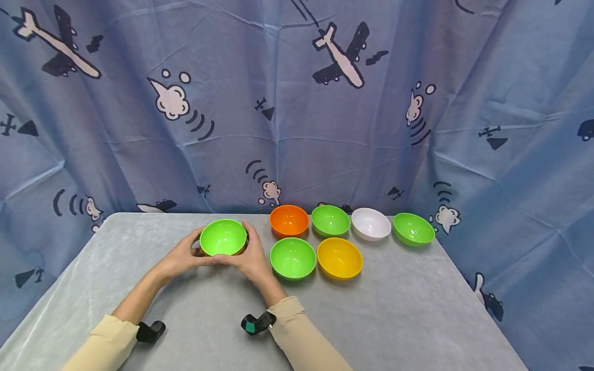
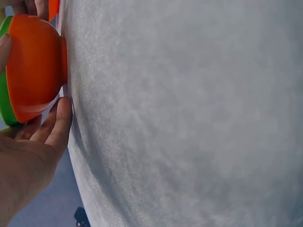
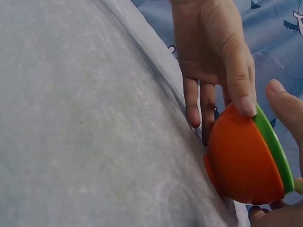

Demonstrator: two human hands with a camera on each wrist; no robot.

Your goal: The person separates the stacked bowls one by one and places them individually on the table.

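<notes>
A green bowl (image 1: 223, 238) sits nested inside an orange bowl (image 2: 35, 66) at the left part of the table. From its left side my left hand (image 1: 182, 256) holds the pair, thumb on the near side and fingers curled round. My right hand (image 1: 250, 256) grips the same pair from the right, and the two thumbs meet at the front. Seen from the right wrist, the green rim (image 3: 274, 146) stands just above the orange wall. The foot of the orange bowl is at the cloth; whether it touches, I cannot tell.
Right of my hands stands a back row: orange bowl (image 1: 289, 221), green bowl (image 1: 330, 220), white bowl (image 1: 371, 223) and another green bowl (image 1: 413, 229). In front are a green bowl (image 1: 293, 258) and a yellow bowl (image 1: 340, 258). A patterned blue curtain (image 1: 297, 113) hangs behind the grey-covered table (image 1: 394, 314).
</notes>
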